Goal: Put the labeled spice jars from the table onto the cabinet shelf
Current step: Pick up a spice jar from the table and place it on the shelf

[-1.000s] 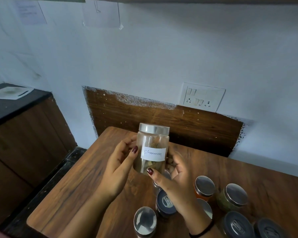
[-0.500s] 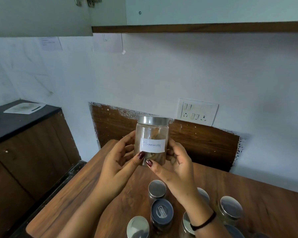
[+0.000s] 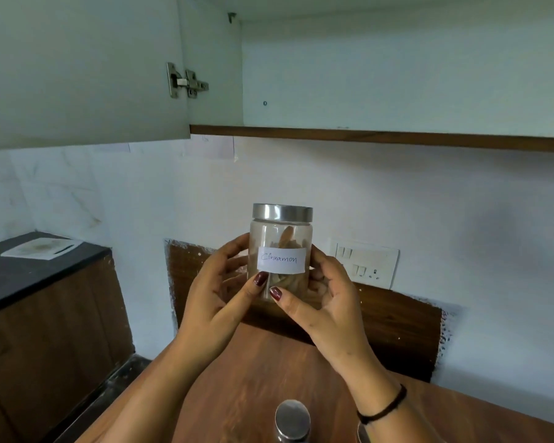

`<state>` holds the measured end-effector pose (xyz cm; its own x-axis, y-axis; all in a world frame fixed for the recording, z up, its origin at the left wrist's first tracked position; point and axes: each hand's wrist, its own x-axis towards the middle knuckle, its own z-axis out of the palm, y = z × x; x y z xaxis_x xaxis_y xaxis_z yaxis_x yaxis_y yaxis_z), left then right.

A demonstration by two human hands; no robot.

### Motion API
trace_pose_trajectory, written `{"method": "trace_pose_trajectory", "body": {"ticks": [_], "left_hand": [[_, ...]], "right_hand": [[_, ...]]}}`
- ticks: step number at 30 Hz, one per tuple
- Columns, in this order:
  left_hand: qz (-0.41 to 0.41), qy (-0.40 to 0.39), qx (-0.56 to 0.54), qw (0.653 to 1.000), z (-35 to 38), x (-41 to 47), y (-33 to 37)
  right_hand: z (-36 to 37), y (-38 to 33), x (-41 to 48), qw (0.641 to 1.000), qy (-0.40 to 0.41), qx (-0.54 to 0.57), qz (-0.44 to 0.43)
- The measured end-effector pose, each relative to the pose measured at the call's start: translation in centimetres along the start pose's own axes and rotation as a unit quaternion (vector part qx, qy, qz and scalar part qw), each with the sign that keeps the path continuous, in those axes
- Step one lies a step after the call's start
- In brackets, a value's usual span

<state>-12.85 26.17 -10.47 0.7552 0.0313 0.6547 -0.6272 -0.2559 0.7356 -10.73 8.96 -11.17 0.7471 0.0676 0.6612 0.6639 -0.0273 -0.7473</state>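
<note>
While gripped between both hands, the cinnamon jar (image 3: 281, 238) hangs in mid-air above the table (image 3: 253, 378) and below the cabinet shelf (image 3: 381, 139). Left hand (image 3: 215, 302): fingers curled round jar's left wall, thumb on lower front. Right hand (image 3: 328, 302): fingers wrapped behind right wall, thumb below the label (image 3: 281, 259). Jar upright, long axis vert., steel lid (image 3: 282, 212) up, label facing cam. Contents: brown sticks, leaning. Second jar (image 3: 292, 418) stands on table at btm edge; only its lid shows.
</note>
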Motion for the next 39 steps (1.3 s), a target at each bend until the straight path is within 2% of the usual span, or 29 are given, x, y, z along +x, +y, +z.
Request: {"method": "trace_pose_trajectory", "body": {"ticks": [11,17,31,39], "left_hand": [[0.068,0.045,0.059,0.995,-3.7,8.3,-0.7],[0.092,0.067,0.034,0.993,-5.0,13.2,-1.1],[0.146,0.079,0.016,0.986,-7.8,22.7,-2.7],[0.149,0.062,0.048,0.986,-9.0,29.0,-4.0]], "right_hand": [[4.4,-0.6,8.3,0.997,0.043,-0.051,-0.04],[6.2,-1.0,13.3,0.992,0.07,-0.075,-0.069],[8.7,-2.0,22.8,0.984,0.059,-0.117,-0.122],[9.8,-2.5,29.2,0.981,0.037,-0.158,-0.108]]}}
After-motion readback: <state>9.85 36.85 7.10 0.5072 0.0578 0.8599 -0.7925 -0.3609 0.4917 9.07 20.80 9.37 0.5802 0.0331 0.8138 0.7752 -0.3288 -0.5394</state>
